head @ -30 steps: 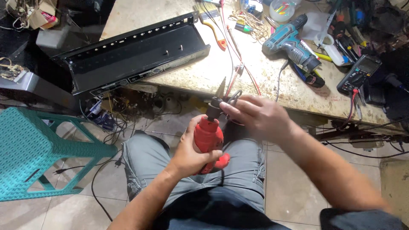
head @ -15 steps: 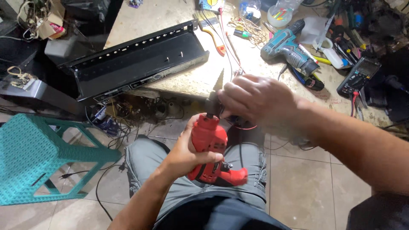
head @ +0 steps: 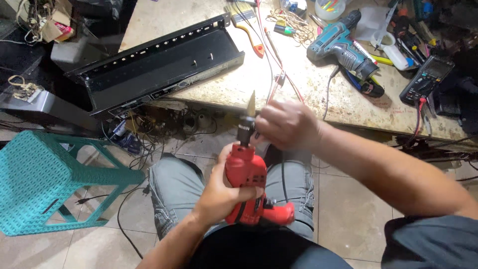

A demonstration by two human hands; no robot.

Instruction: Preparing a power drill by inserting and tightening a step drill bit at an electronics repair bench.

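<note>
On your surface (head: 318, 94), the one screen sits at the far right edge: a dark handheld multimeter (head: 427, 79) with a grey-green rectangular display (head: 437, 68) near its upper end, lying tilted. At the top, near the teal drill, stands a round, clear plastic tub (head: 330, 8) with small coloured bits inside. At the far upper left, off the surface, you have a small tan cardboard box (head: 51, 30) among tangled wires.
</note>
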